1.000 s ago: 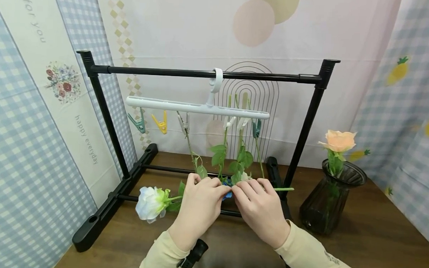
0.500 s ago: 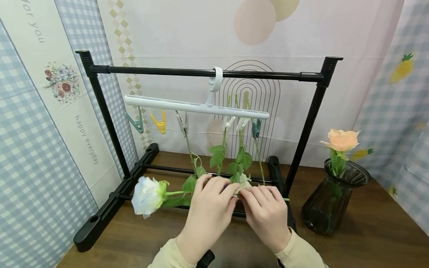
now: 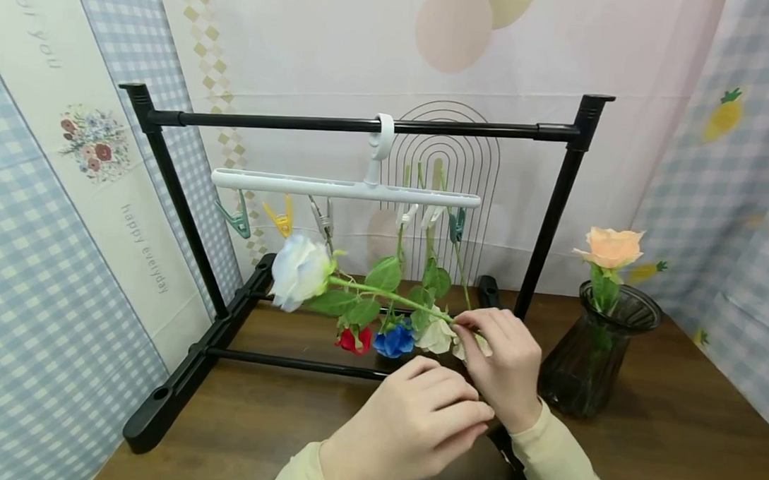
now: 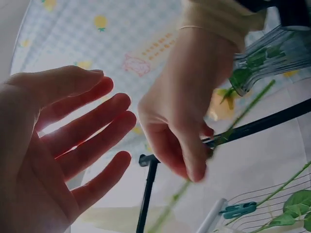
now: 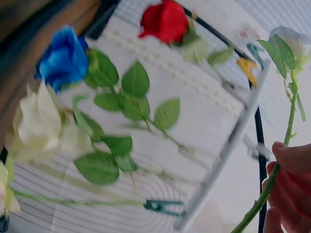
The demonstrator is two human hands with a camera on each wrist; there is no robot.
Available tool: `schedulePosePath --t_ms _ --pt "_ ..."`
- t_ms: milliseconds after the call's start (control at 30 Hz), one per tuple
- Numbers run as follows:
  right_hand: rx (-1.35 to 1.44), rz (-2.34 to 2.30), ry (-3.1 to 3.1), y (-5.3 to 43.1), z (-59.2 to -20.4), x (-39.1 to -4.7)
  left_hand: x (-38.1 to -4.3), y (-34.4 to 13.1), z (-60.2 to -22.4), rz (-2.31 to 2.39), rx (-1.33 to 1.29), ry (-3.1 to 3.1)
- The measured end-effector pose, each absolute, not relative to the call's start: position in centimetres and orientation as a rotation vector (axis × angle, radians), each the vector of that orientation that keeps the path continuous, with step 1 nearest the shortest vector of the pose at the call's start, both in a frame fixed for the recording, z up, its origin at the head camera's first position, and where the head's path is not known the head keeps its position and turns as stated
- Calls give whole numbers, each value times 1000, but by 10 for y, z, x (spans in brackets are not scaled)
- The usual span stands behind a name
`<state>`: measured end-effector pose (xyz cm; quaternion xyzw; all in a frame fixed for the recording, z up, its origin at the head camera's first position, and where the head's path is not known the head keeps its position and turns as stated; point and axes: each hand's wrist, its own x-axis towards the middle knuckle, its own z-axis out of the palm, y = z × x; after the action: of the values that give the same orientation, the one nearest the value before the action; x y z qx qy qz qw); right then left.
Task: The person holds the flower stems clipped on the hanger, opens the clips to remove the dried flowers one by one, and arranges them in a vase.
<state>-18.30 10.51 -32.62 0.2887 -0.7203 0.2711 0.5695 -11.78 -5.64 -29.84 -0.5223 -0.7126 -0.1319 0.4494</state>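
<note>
My right hand (image 3: 504,361) pinches the green stem of a pale blue-white rose (image 3: 301,272) between thumb and fingers. The rose slants across the front of the hanger, its bloom up at the left. Lower and nearer, my left hand (image 3: 416,421) holds nothing; its fingers are spread and loosely bent in the left wrist view. From the white hanger (image 3: 348,189), clips hold upside-down roses: a red rose (image 3: 354,339), a blue rose (image 3: 394,339) and white ones (image 3: 437,336). At the hanger's left end a green clip (image 3: 237,221) and a yellow clip (image 3: 280,216) hold nothing.
The hanger hooks over the top bar of a black rack (image 3: 268,122) standing on the brown wooden table (image 3: 226,404). To the right stands a dark glass vase (image 3: 586,374) with a peach rose (image 3: 613,246). Patterned cloths hang behind and at both sides.
My left hand has let go of the stem and moved down towards me. The pale rose has risen and tilted, bloom upward, with my right hand still holding its stem.
</note>
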Motion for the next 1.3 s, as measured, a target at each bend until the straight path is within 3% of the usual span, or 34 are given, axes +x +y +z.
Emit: schedulePosePath --t_ms 800,1000,1133,1300 --pt "312 1065 -1621 181 -277 -152 -150 -42 -322 -634 -1277 -2129" --pt "265 1174 -1554 182 -270 -136 -173 -10 -331 -1244 -1426 -2487" --pt "252 1175 -1541 181 -266 -130 -187 10 -340 -1674 -1308 -2556" --pt "210 1201 -1457 184 -263 -126 -200 29 -352 -1802 -1101 -2623"
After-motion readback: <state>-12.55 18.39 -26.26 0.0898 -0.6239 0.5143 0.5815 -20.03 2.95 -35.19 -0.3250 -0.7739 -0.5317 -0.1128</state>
